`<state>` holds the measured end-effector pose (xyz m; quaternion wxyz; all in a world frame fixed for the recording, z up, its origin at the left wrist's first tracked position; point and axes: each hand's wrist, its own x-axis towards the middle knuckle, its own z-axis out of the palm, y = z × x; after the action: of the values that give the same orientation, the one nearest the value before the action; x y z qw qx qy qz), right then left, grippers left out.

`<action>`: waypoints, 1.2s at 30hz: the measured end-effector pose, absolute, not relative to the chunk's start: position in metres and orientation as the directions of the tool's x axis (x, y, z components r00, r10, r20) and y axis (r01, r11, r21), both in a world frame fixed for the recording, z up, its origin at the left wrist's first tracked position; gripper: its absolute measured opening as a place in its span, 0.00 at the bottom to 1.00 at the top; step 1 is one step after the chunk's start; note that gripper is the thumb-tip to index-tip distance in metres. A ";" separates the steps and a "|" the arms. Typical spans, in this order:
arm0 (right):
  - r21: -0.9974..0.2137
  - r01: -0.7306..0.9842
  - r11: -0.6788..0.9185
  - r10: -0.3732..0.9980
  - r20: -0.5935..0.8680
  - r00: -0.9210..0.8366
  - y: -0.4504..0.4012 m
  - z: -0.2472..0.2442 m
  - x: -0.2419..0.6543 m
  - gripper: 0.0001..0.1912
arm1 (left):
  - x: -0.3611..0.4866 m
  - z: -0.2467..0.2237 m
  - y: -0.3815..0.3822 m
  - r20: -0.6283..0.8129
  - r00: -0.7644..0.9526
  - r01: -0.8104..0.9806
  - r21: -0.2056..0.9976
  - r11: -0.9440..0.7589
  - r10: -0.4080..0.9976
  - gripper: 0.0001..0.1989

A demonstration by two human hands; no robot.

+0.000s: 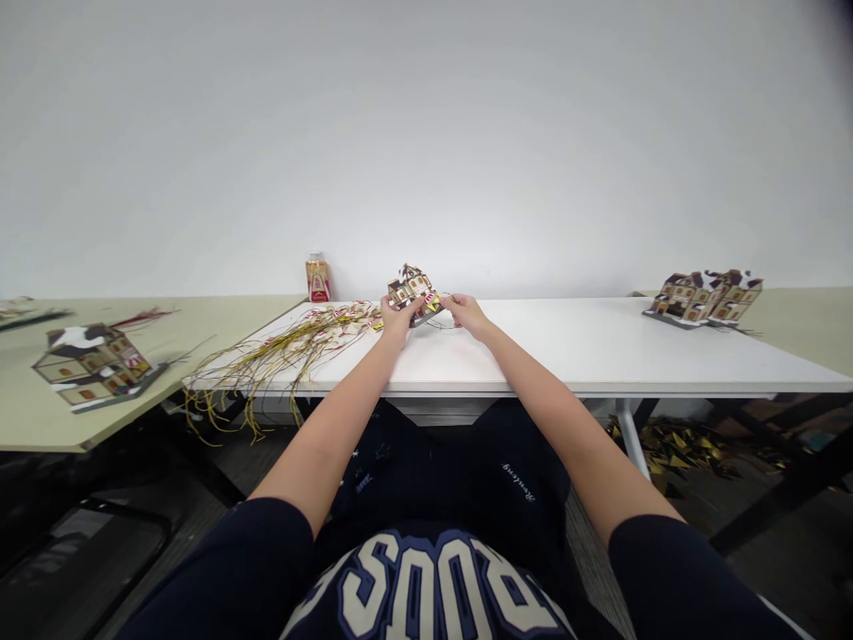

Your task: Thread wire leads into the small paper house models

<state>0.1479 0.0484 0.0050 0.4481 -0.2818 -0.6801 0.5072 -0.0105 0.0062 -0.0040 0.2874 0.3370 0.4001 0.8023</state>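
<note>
Above the white table I hold a small model house (410,283) with cream walls, brown trim and a snowy roof, tilted to one side. My left hand (398,316) is closed around its lower left part. At its right side, my right hand (462,311) pinches close to a yellow and red-white striped piece (432,302); the fingertips hide exactly what they grip. Thin dark wire shows under that hand. Left of my left hand lies a pile of small striped pieces (346,318) with long yellow wires (267,356) trailing over the front edge.
A bottle with a red and gold label (318,277) stands against the wall. Two more model houses (699,298) sit at the white table's right end. Another house (97,363) rests on the left table (40,427), near red wires (143,316). Gold scraps (686,449) lie below right.
</note>
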 end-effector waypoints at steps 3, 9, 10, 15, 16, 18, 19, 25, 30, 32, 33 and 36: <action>-0.910 -0.060 0.411 0.820 0.398 -0.411 0.052 0.002 0.147 0.19 | -0.011 -0.004 0.007 0.279 -0.600 -0.236 0.834 -0.499 0.750 0.35; -0.804 0.006 0.595 0.749 0.552 -0.366 0.058 -0.005 0.147 0.17 | -0.011 -0.004 0.008 0.226 -0.556 -0.297 0.844 -0.446 0.800 0.34; -0.782 0.022 0.623 0.732 0.572 -0.371 0.058 -0.007 0.148 0.16 | -0.010 -0.004 0.007 0.221 -0.544 -0.306 0.846 -0.436 0.809 0.34; -0.713 0.135 0.688 0.701 0.606 -0.377 0.058 -0.009 0.151 0.14 | -0.010 -0.006 0.007 0.243 -0.510 -0.313 0.841 -0.441 0.825 0.35; -0.710 0.158 0.687 0.707 0.601 -0.373 0.057 -0.009 0.151 0.14 | -0.010 -0.007 0.008 0.256 -0.508 -0.309 0.837 -0.451 0.823 0.35; -0.704 0.195 0.683 0.716 0.592 -0.370 0.056 -0.008 0.152 0.14 | -0.010 -0.008 0.010 0.281 -0.505 -0.302 0.828 -0.472 0.816 0.36; -0.701 0.203 0.684 0.716 0.592 -0.370 0.056 -0.007 0.152 0.14 | -0.010 -0.009 0.010 0.292 -0.502 -0.300 0.824 -0.480 0.814 0.36; -0.681 0.148 0.718 0.678 0.635 -0.370 0.055 -0.006 0.152 0.12 | -0.011 -0.010 0.011 0.323 -0.489 -0.269 0.828 -0.492 0.810 0.39; -0.693 0.191 0.695 0.707 0.609 -0.360 0.057 -0.005 0.153 0.10 | -0.012 -0.012 0.013 0.324 -0.473 -0.235 0.850 -0.472 0.819 0.40; -0.689 0.213 0.693 0.711 0.604 -0.360 0.058 -0.006 0.153 0.09 | -0.012 -0.013 0.013 0.321 -0.471 -0.231 0.854 -0.466 0.822 0.41; -0.685 0.221 0.694 0.711 0.605 -0.360 0.059 -0.006 0.153 0.09 | -0.012 -0.014 0.013 0.319 -0.467 -0.231 0.856 -0.462 0.825 0.41; -0.676 0.237 0.698 0.709 0.604 -0.364 0.059 -0.007 0.153 0.07 | -0.012 -0.014 0.012 0.328 -0.448 -0.226 0.859 -0.460 0.832 0.40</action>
<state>0.1534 0.0590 -0.0068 0.4775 -0.3001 -0.7880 0.2471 -0.0115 0.0119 -0.0143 0.3486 0.3933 0.3852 0.7586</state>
